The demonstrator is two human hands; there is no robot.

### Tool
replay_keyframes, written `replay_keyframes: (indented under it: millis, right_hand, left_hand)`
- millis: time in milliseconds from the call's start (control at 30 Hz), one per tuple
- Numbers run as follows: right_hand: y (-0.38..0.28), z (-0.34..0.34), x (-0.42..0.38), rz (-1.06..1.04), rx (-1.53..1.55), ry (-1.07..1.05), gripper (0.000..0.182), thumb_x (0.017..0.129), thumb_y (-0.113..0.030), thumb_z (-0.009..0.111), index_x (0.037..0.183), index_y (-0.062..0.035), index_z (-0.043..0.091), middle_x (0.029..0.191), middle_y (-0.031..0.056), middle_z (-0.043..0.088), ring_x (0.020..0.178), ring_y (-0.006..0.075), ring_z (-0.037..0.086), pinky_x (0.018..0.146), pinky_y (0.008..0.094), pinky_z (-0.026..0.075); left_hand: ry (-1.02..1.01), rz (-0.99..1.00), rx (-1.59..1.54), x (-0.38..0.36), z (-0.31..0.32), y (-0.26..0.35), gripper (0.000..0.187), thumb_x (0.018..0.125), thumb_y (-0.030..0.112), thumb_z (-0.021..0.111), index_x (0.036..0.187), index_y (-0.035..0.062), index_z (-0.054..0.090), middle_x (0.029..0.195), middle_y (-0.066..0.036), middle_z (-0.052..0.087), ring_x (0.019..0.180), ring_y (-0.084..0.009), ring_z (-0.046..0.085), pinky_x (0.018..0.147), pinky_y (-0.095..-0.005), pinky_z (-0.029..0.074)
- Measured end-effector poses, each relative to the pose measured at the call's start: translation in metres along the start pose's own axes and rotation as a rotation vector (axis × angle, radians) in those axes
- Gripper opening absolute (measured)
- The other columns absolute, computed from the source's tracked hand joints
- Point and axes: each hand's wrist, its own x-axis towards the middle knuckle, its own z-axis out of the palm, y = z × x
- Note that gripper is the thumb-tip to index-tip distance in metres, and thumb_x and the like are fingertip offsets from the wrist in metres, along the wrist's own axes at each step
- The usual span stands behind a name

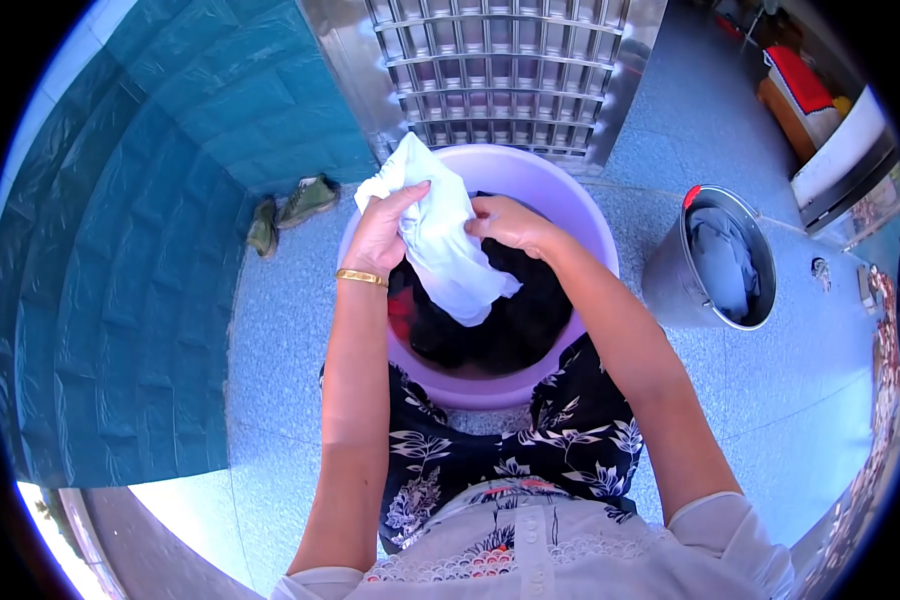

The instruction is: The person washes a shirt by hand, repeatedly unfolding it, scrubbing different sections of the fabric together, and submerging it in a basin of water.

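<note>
A white cloth (440, 235) hangs bunched between my two hands, above a large purple basin (586, 215). My left hand (382, 225), with a gold bracelet at its wrist, grips the cloth's left side, thumb on top. On the cloth's right edge, my right hand (510, 222) has its fingers closed on the fabric. Dark wet clothes (490, 325) fill the basin below, with a red piece (402, 310) at the left. The cloth's lower end hangs over the dark clothes.
A metal bucket (675, 275) holding grey-blue cloth (722, 262) stands right of the basin. Green shoes (307, 200) lie by the teal wall (120, 250) at left. A metal lattice door (500, 75) is behind the basin. An orange-brown item with red cloth (800, 78) stands at upper right.
</note>
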Motion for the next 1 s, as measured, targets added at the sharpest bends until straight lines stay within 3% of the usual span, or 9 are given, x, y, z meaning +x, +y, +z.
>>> replay_keyframes:
  millis: [200,333,400,467,533,600,733,900,1000]
  right_hand:
    - [-0.003,-0.043,0.01,-0.184,0.774,0.383,0.007,0.072,-0.012,0.049,0.066,-0.0086,0.049,0.064,-0.0009,0.042,0.065,0.0092,0.042,0.062,0.0227,0.033]
    - [-0.018,-0.052,0.007,-0.209,1.116,0.423,0.005,0.073,-0.01,0.045,0.068,-0.009,0.048,0.067,0.001,0.047,0.065,0.0132,0.048,0.061,0.0285,0.042]
    - [-0.035,-0.045,-0.003,-0.164,1.097,0.462,0.004,0.072,-0.01,0.045,0.068,-0.0084,0.047,0.066,0.0006,0.046,0.065,0.0126,0.048,0.061,0.0269,0.042]
    - [-0.033,-0.046,-0.004,-0.117,1.078,0.503,0.004,0.071,-0.01,0.046,0.068,-0.0079,0.047,0.066,0.0002,0.046,0.066,0.012,0.048,0.061,0.0253,0.041]
    - [-0.02,-0.05,0.002,-0.261,0.786,-0.003,0.005,0.069,-0.01,0.045,0.067,-0.0065,0.042,0.064,-0.0011,0.045,0.06,0.0095,0.045,0.056,0.0224,0.038]
    - [-0.022,-0.04,-0.002,-0.185,0.691,0.076,0.007,0.064,-0.01,0.045,0.062,-0.0072,0.039,0.061,-0.0017,0.042,0.055,0.0071,0.04,0.051,0.0204,0.034]
    - [-0.029,-0.044,-0.009,-0.174,0.52,-0.189,0.01,0.064,-0.011,0.047,0.061,-0.0094,0.038,0.06,-0.0023,0.041,0.053,0.0062,0.04,0.052,0.0206,0.035]
    - [-0.032,-0.056,-0.018,-0.245,0.72,-0.208,0.012,0.063,-0.012,0.046,0.06,-0.0072,0.036,0.059,0.0023,0.042,0.053,0.0096,0.041,0.05,0.0213,0.035]
    - [-0.033,-0.059,-0.021,-0.269,0.763,-0.124,0.01,0.065,-0.011,0.045,0.062,-0.0072,0.036,0.062,0.0015,0.043,0.056,0.0097,0.042,0.051,0.0211,0.035]
  left_hand:
    - [0.094,0.09,0.099,-0.002,-0.016,0.017,0.032,0.074,0.011,0.062,0.102,-0.0008,0.053,0.097,-0.009,0.058,0.088,-0.0174,0.056,0.078,-0.0306,0.045]
    - [0.114,0.036,1.065,-0.008,-0.026,0.022,0.054,0.064,0.048,0.068,0.084,-0.0013,0.06,0.078,-0.008,0.06,0.077,-0.0145,0.058,0.063,-0.0247,0.044]
    - [0.102,-0.436,1.315,-0.006,-0.021,0.029,0.054,0.064,0.051,0.065,0.082,0.0001,0.061,0.071,-0.008,0.06,0.076,-0.0175,0.059,0.064,-0.0272,0.045]
    - [0.153,-0.43,1.476,-0.005,-0.019,0.018,0.045,0.068,0.046,0.064,0.082,0.0031,0.062,0.069,-0.008,0.061,0.074,-0.0212,0.06,0.066,-0.0297,0.045]
    - [0.176,0.257,1.664,0.002,-0.027,-0.001,0.033,0.07,0.034,0.062,0.089,0.007,0.061,0.074,-0.008,0.062,0.072,-0.0229,0.06,0.067,-0.0312,0.045]
    - [-0.065,0.364,1.308,0.012,-0.021,-0.015,0.038,0.073,0.018,0.059,0.109,0.0105,0.053,0.096,-0.013,0.058,0.084,-0.0247,0.057,0.075,-0.0336,0.044]
    - [-0.339,0.283,1.181,0.011,0.005,-0.035,0.046,0.072,0.016,0.059,0.115,0.0046,0.045,0.108,-0.013,0.053,0.101,-0.025,0.05,0.084,-0.0342,0.039]
    - [-0.387,0.206,1.123,0.012,0.012,-0.047,0.029,0.073,0.018,0.058,0.095,0.0004,0.055,0.09,-0.011,0.059,0.087,-0.022,0.055,0.078,-0.031,0.041]
    - [-0.226,0.079,0.886,0.012,0.003,-0.043,0.019,0.079,0.021,0.056,0.081,0.0016,0.053,0.075,0.001,0.055,0.071,-0.0081,0.049,0.065,-0.021,0.039]
